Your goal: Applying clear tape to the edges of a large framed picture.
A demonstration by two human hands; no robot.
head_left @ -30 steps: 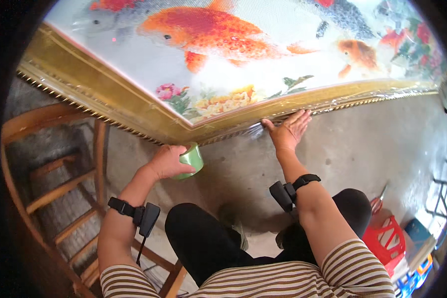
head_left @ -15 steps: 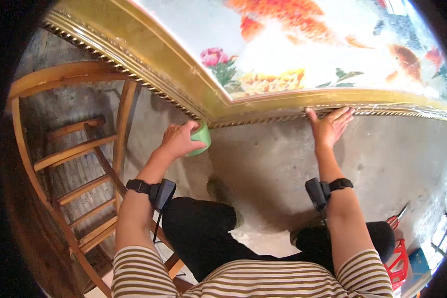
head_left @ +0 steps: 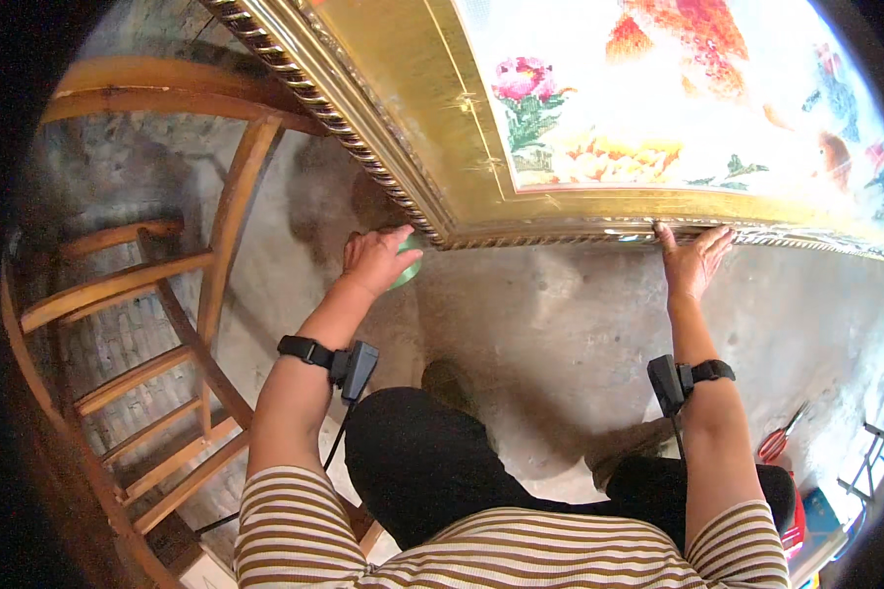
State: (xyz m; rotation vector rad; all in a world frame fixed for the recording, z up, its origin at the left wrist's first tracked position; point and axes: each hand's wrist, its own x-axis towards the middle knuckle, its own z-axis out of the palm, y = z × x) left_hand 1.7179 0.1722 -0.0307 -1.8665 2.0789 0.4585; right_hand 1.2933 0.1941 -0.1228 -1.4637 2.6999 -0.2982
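A large gilt picture frame (head_left: 442, 201) with ornate moulding surrounds a picture of orange fish and flowers (head_left: 599, 128). My left hand (head_left: 375, 260) is closed around a green roll of tape (head_left: 410, 263), mostly hidden behind the fingers, just beside the frame's lower left corner. Along the frame's lower edge, my right hand (head_left: 694, 260) rests with thumb and fingers spread, their tips against the moulding. Both forearms reach forward and wear black straps with small dark devices.
To the left stands a wooden ladder-like rack (head_left: 118, 290) with several rungs. Scissors with red handles (head_left: 774, 447) lie on the grey concrete floor (head_left: 550, 334) at the right. Beyond them are a blue object (head_left: 823, 515) and a dark metal rack (head_left: 869, 456).
In view, the frame and both hands have shifted right, while the rack sits further left. My left hand has turned, so less of the green tape shows. My right hand stays on the lower edge.
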